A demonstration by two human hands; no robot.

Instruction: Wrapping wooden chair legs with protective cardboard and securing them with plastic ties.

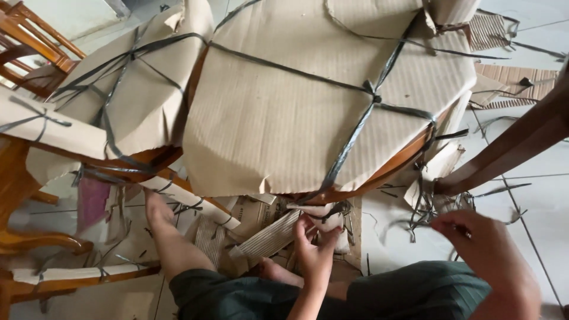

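A round wooden table (pixel 409 159) lies wrapped in corrugated cardboard (pixel 284 112), tied with black plastic straps (pixel 355 133). My left hand (pixel 314 249) is under the table's near edge, fingers closed on a piece of cardboard wrapping (pixel 269 237) and the strap ends around it. My right hand (pixel 483 246) hovers at the lower right, fingers pinched on what looks like a thin black strap end (pixel 463 232). My bare leg (pixel 169 243) and foot reach under the wrapped pieces on the left.
A second cardboard-wrapped piece (pixel 142 89) leans at the left beside wooden chair parts (pixel 29 44). A bare wooden leg (pixel 510 145) crosses the right side. Cut straps and cardboard scraps (pixel 504 77) litter the tiled floor.
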